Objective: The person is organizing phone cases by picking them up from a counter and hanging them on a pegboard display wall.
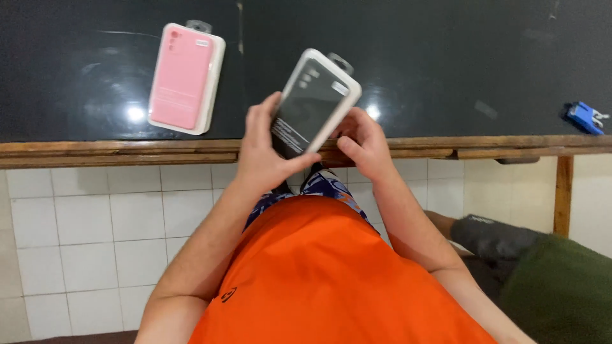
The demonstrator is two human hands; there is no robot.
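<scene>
I hold a white box with a dark phone case (313, 102) inside, tilted above the table's front edge. My left hand (262, 150) grips its lower left end, thumb across the bottom. My right hand (361, 141) holds its lower right side with the fingers curled against it. A second white box with a pink phone case (184, 78) lies flat on the dark table (446, 64), to the left of my hands and apart from them.
The table has a wooden front edge (115, 153). A small blue object (584, 117) lies at the far right of the table. White floor tiles show below, and another person's leg in dark clothing (503, 245) is at the right.
</scene>
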